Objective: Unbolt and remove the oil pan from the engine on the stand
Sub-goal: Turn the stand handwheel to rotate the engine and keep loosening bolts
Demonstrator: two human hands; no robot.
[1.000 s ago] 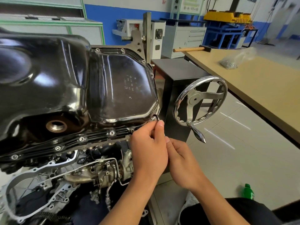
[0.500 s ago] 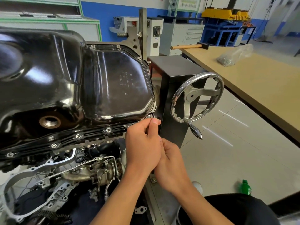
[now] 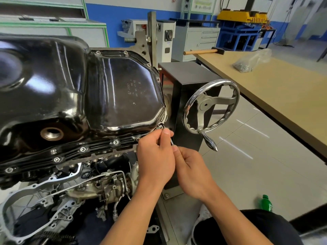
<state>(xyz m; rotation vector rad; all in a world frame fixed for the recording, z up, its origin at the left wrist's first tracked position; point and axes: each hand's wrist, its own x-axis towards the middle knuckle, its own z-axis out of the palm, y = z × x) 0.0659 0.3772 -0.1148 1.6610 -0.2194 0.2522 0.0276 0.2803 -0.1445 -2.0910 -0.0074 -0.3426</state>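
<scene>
Black and glossy, the oil pan (image 3: 79, 89) fills the left half of the frame. It sits on the upturned engine (image 3: 99, 188), whose grey castings and pipes show beneath it at lower left. Silver bolts (image 3: 115, 142) stand along the pan's lower flange, and a brass-coloured drain hole (image 3: 51, 133) opens in its lower left wall. At the pan's lower right corner, near the frame's centre, a thin hex key (image 3: 169, 137) has its short end at a corner bolt. The left hand (image 3: 155, 156) wraps its fingers round the key's upper part, thumb laid along it. The right hand (image 3: 192, 170), touching the left, pinches the key's lower end with curled fingers. Right of the hands stands the black stand column (image 3: 185, 76) with a chrome handwheel (image 3: 210, 106). A wooden table (image 3: 283, 96) runs along the right edge, bearing a hammer (image 3: 203, 51) and a clear bag (image 3: 251, 61) of small metal parts. A green bottle (image 3: 265, 203) stands on the floor at lower right.
</scene>
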